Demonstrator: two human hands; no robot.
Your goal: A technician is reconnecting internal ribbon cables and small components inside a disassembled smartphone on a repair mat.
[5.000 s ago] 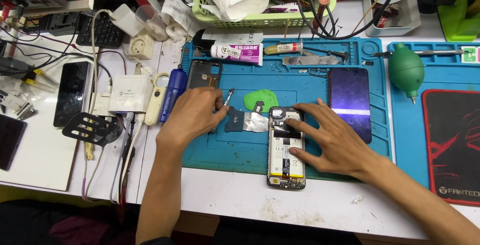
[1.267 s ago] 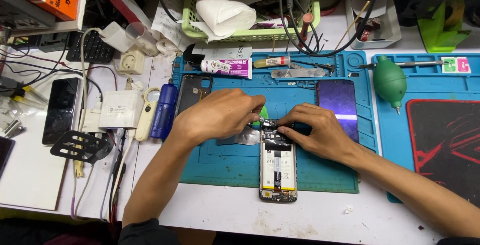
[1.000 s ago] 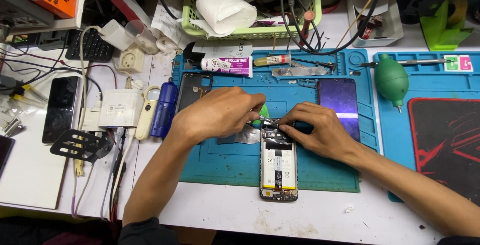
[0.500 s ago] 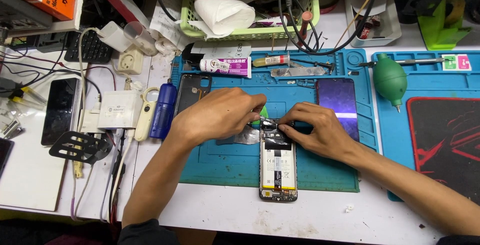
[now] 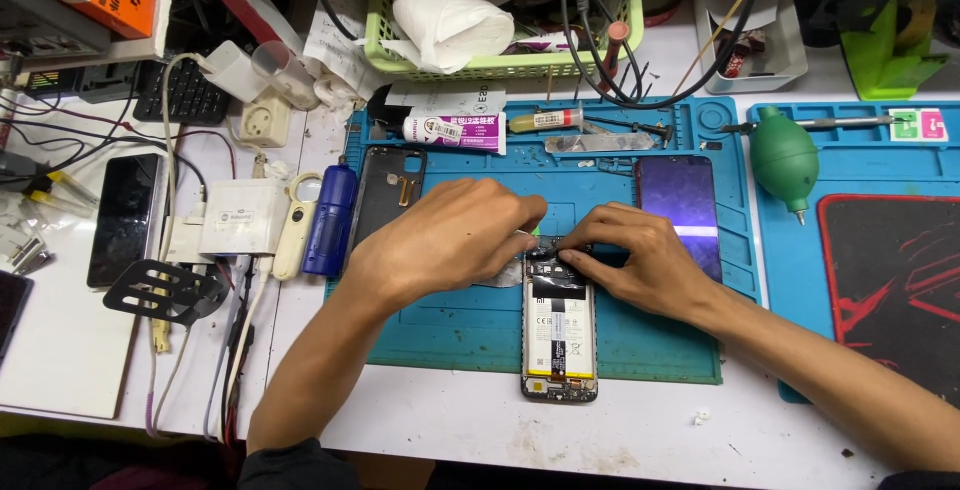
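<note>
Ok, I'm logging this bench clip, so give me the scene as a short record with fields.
left hand: fingertips at top end of opened phone
right hand: fingers on the same top end
phone: back off, battery showing, lying on blue mat
beside right hand: dark screen panel
beside left hand: black back cover

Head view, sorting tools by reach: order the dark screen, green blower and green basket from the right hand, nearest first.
From the right hand:
1. Dark screen, right beside it.
2. Green blower, farther right.
3. Green basket, at the back.
</note>
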